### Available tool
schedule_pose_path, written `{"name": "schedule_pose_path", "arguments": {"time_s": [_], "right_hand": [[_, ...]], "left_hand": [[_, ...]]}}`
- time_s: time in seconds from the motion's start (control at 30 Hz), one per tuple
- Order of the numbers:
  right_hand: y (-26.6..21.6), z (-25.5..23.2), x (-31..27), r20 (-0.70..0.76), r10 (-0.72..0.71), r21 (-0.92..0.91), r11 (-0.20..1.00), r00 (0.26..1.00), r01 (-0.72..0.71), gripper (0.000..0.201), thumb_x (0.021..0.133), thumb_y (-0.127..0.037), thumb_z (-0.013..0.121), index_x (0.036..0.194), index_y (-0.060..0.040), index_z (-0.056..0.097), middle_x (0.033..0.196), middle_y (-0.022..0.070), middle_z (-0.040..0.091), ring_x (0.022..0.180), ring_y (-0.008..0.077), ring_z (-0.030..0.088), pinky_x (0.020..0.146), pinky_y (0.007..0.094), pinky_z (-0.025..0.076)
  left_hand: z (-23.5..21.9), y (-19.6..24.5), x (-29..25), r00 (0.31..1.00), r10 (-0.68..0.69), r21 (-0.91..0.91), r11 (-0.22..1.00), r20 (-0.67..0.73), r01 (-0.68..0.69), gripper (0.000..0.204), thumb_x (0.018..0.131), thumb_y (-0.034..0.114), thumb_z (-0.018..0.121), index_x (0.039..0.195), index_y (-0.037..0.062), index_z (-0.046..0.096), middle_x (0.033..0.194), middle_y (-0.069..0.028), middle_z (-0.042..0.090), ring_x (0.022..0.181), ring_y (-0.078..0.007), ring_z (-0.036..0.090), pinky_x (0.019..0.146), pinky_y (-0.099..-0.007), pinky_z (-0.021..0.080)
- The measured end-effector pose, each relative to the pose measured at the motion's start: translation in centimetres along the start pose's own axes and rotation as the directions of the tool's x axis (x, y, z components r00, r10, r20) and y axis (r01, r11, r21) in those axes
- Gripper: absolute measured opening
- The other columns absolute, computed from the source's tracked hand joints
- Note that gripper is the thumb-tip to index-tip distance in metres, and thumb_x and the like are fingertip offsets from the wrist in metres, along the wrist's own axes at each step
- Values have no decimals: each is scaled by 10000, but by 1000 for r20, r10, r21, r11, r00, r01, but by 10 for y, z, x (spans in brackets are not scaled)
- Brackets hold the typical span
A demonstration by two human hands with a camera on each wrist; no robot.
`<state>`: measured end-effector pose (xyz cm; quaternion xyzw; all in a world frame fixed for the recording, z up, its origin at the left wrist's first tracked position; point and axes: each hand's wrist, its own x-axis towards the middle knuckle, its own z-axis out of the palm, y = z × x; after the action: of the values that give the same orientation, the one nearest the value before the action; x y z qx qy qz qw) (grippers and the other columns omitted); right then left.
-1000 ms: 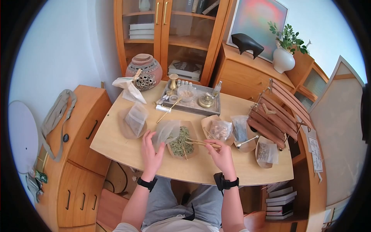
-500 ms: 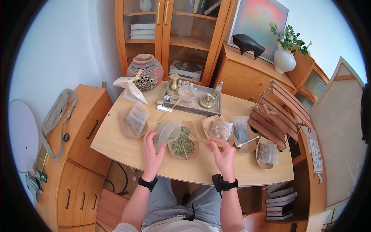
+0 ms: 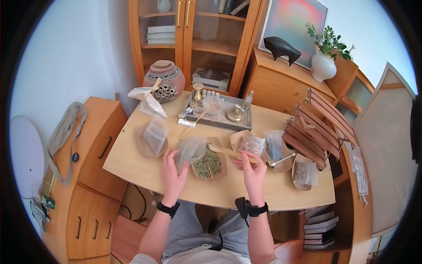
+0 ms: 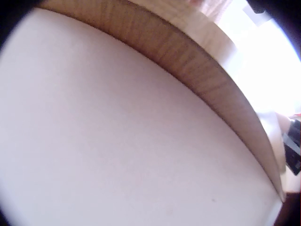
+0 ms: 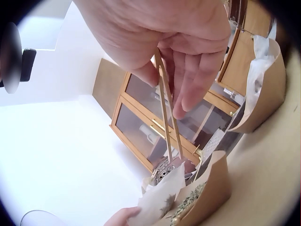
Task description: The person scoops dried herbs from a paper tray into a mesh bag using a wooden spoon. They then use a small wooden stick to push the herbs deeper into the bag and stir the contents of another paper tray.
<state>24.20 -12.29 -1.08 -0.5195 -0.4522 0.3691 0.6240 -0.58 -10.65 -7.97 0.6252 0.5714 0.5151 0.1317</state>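
My right hand (image 3: 251, 170) pinches light wooden tongs (image 3: 225, 151) between thumb and fingers. Their two arms stand slightly apart in the right wrist view, with nothing seen between the tips. They point left over a brown paper tray (image 3: 223, 174) of dried green herbs (image 3: 206, 165). A thin brass-coloured stick (image 3: 212, 175) lies in the herbs. Left of that tray, my left hand (image 3: 173, 171) holds a translucent white bag (image 3: 192, 148) tilted over the tray's edge. Some herb shows through the bag (image 5: 162, 200) in the right wrist view. The left wrist view shows mainly the table's edge and underside.
Another tray with a white bag (image 3: 154, 135) sits at left. On the right are paper trays with filled bags (image 3: 251, 146) and a small white-tipped spoon (image 3: 282, 160). Behind stand a grey tray (image 3: 224, 124) of small vessels, a clay pot (image 3: 169, 79) and a brown slatted rack (image 3: 307, 136).
The tongs have lifted off the herbs and swung up, their tips now near the tray's far edge. My right wrist has turned and shifted slightly left. The left hand and bag stay nearly still.
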Motion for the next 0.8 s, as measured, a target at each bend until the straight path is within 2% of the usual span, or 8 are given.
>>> {"name": "schedule_pose_path", "arguments": {"time_s": [0.17, 0.23, 0.27, 0.33, 0.43, 0.53, 0.6, 0.8], "right_hand": [[11, -14, 6, -39, -29, -215, 976, 999, 20, 283, 1039, -213, 679, 1157, 41, 722, 1013, 118, 775, 842, 201, 784, 649, 261, 577], [22, -13, 9, -57, 85, -341, 935, 995, -100, 299, 1038, -240, 680, 1144, 36, 721, 957, 141, 780, 804, 196, 782, 600, 257, 565], [27, -11, 10, -53, 85, -339, 935, 995, -98, 299, 1038, -240, 680, 1144, 36, 721, 957, 141, 780, 804, 196, 782, 600, 257, 565], [35, -6, 11, -62, 182, -112, 976, 981, -188, 343, 1033, -278, 688, 1133, 50, 694, 869, 156, 781, 768, 182, 778, 586, 264, 563], [40, -5, 16, -33, 244, -23, 969, 969, -244, 352, 1034, -270, 686, 1145, 64, 673, 901, 168, 779, 782, 196, 782, 568, 267, 565], [39, 2, 19, -31, 257, -6, 966, 966, -258, 329, 1040, -249, 678, 1143, 64, 676, 941, 167, 778, 798, 207, 785, 571, 258, 567], [42, 3, 20, -13, 251, 7, 968, 968, -251, 324, 1042, -238, 674, 1149, 67, 676, 947, 165, 778, 805, 208, 786, 578, 253, 568], [47, 0, 18, -22, 209, 81, 975, 978, -207, 322, 1048, -231, 661, 1172, 65, 686, 967, 168, 777, 819, 222, 788, 624, 250, 576]], "left_hand": [[2, 0, 1, 1000, 7, -24, 1000, -5, -7, 494, 935, 200, 706, 1365, 34, 527, 1505, -232, 470, 1387, -433, 456, 1154, -495, 365], [1, -1, 1, 1000, 5, -9, 1000, -12, -5, 495, 934, 201, 706, 1365, 36, 528, 1501, -232, 473, 1385, -432, 459, 1153, -495, 367], [1, 0, 0, 1000, 3, 9, 1000, -11, -2, 496, 934, 204, 706, 1366, 36, 528, 1498, -231, 474, 1384, -431, 460, 1151, -496, 368], [0, 1, 0, 1000, 3, 28, 1000, -12, -3, 497, 934, 206, 705, 1366, 37, 528, 1494, -230, 476, 1384, -429, 461, 1149, -497, 369], [0, 2, 1, 1000, -4, 33, 999, -1, 4, 502, 935, 219, 706, 1368, 36, 530, 1498, -230, 475, 1386, -427, 459, 1148, -497, 369], [0, 5, 2, 1000, -17, 20, 1000, 23, 17, 474, 953, 163, 690, 1373, 24, 522, 1515, -223, 463, 1410, -405, 444, 1192, -466, 336], [0, 2, 1, 1000, 9, 40, 999, -3, -9, 509, 929, 225, 712, 1366, 36, 532, 1501, -231, 476, 1383, -427, 464, 1143, -500, 374], [1, -1, 1, 1000, 13, 31, 999, -4, -13, 504, 929, 222, 708, 1365, 42, 531, 1498, -224, 480, 1379, -429, 467, 1139, -499, 376]]}}
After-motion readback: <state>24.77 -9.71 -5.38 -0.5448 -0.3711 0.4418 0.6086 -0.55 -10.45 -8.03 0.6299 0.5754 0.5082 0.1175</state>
